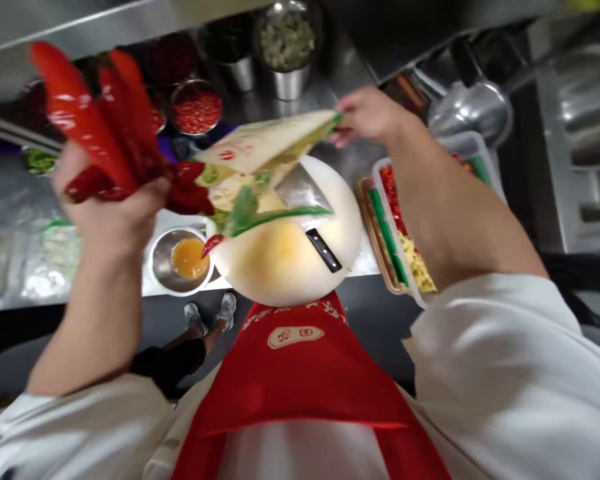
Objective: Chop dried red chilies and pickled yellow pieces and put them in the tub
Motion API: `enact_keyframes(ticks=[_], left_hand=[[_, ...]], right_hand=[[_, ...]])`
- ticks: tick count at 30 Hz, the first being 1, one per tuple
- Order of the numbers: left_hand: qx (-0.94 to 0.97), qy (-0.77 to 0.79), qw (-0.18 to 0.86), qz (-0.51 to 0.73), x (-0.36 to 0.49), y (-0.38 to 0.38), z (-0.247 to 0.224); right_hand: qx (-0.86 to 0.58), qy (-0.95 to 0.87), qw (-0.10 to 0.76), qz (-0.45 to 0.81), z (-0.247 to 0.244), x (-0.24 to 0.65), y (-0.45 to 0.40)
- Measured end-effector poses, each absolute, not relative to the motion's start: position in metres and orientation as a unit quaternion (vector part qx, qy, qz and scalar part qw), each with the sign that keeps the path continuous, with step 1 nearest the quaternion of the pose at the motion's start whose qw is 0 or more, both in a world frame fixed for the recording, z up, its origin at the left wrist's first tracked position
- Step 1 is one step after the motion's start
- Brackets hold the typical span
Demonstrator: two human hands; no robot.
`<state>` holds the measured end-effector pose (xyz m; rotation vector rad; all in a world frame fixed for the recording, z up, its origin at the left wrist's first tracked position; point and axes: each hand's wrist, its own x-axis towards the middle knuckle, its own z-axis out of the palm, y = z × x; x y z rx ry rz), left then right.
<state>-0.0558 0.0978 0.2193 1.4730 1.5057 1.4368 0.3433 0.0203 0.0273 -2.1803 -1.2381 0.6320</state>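
My left hand (pixel 117 197) is closed around a bunch of long, glossy red peppers (pixel 87 127), raised at the left. With my right hand (pixel 363 119) I pinch the corner of a printed cream bag with green edges (pixel 250 147). The bag hangs slanted over a round white cutting board (pixel 260 280), its left end close to the peppers. Flat on the board lies a cleaver (pixel 324 251) with a black handle; the bag covers part of its blade. A small red pepper (pixel 211 245) shows at the board's left edge.
A steel bowl of beaten egg (pixel 189 259) stands left of the board. On the right is a clear plastic tub (pixel 411 267) of chopped ingredients. Behind are metal cups, one with chopped red pepper (pixel 197 107), and a steel ladle (pixel 473 110). Another person's shoes (pixel 226 310) show below the counter.
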Motion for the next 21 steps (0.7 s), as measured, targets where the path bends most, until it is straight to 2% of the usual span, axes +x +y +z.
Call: enact_keyframes(ticks=[3,5,7,9,11,14,16,18,21], left_hand=[[0.59,0.477,0.294,0.582,-0.063,0.097,0.21],[0.569,0.489,0.316,0.58,-0.061,0.089,0.193],[0.541,0.553,0.365,0.519,-0.059,0.074,0.169],[0.509,0.628,0.427,0.406,-0.056,0.057,0.137],[0.505,0.687,0.438,0.285,-0.051,0.044,0.104],[0.562,0.73,0.362,0.141,-0.041,0.034,0.072],[0.608,0.717,0.329,0.087,-0.035,0.031,0.069],[0.641,0.691,0.33,0.058,-0.033,0.03,0.076],[0.659,0.675,0.328,0.057,-0.035,0.032,0.089]], right_hand=[[-0.781,-0.503,0.279,0.245,0.046,0.328,0.075],[-0.766,-0.52,0.278,0.256,0.06,0.331,0.113],[-0.746,-0.529,0.267,0.304,0.074,0.344,0.152],[-0.694,-0.52,0.227,0.444,0.086,0.361,0.183],[-0.683,-0.502,0.246,0.47,0.094,0.376,0.201],[-0.689,-0.491,0.284,0.451,0.098,0.384,0.206],[-0.691,-0.492,0.326,0.419,0.1,0.381,0.204],[-0.688,-0.499,0.36,0.385,0.102,0.373,0.203],[-0.676,-0.521,0.365,0.372,0.109,0.361,0.204]])
